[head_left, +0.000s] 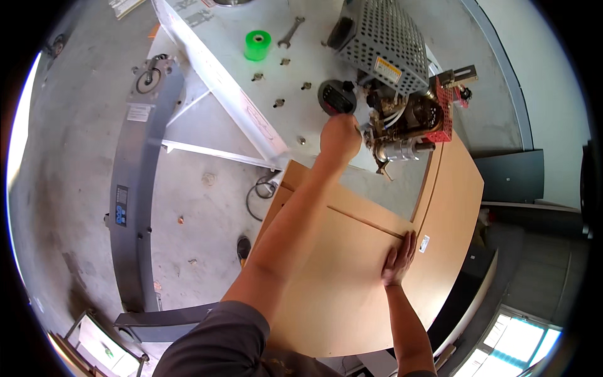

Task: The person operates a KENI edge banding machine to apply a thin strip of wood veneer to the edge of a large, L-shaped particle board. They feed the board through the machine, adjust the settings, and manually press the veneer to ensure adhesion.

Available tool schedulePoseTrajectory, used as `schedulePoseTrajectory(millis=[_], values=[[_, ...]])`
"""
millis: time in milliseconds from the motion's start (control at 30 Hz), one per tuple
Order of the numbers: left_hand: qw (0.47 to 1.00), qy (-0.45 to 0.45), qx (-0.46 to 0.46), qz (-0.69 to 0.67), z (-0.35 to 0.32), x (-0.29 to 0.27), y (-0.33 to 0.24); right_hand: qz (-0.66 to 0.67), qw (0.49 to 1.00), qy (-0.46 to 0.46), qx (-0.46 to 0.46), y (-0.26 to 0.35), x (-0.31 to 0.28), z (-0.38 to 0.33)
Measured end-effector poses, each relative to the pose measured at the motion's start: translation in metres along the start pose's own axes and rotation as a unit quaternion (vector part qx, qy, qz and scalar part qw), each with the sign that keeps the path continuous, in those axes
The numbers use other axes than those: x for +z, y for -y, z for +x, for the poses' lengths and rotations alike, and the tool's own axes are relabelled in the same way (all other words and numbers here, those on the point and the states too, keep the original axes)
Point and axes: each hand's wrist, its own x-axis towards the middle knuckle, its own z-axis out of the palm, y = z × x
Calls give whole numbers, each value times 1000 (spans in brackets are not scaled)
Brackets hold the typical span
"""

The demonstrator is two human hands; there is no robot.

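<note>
My left hand [341, 139] reaches forward over a tan board and is closed beside a small machine [418, 116] with metal fittings and hoses. What its fingers hold, if anything, is hidden. Just beyond that hand sits a round black piece [338, 97] on the grey metal table [232, 81]. Lying flat with fingers stretched out, my right hand [399, 259] presses on the tan board [339, 276] near a dark groove. A second tan panel [447, 207] extends along the right, bearing a small white label [424, 244].
On the metal table lie a green tape roll [257, 45], an open-end wrench [291, 32] and several small metal fittings. A perforated metal guard [389, 47] covers part of the machine. A long grey beam [135, 182] stands at left; a black cable [259, 195] lies on the floor.
</note>
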Motion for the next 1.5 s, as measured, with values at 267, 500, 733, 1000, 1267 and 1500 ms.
schedulePoseTrajectory(millis=[267, 500, 733, 1000, 1267, 1500], values=[[999, -12, -29, -41, 25, 35, -4, 4, 1000, 10, 4, 8, -6, 2], [999, 4, -27, -31, 33, 41, -6, 13, 1000, 12, 6, 6, -5, 1], [999, 19, -33, -11, 33, 42, -13, 16, 1000, 12, 12, 7, -5, 4], [995, -86, 43, -15, 32, 40, 0, 19, 1000, 13, 21, 7, -4, 4], [999, -33, 35, 7, 25, -26, -13, 30, 1000, -5, 1, 2, -6, 0], [927, 285, 145, -198, -77, -20, -32, 265, 959, -64, 74, 7, -6, 3]])
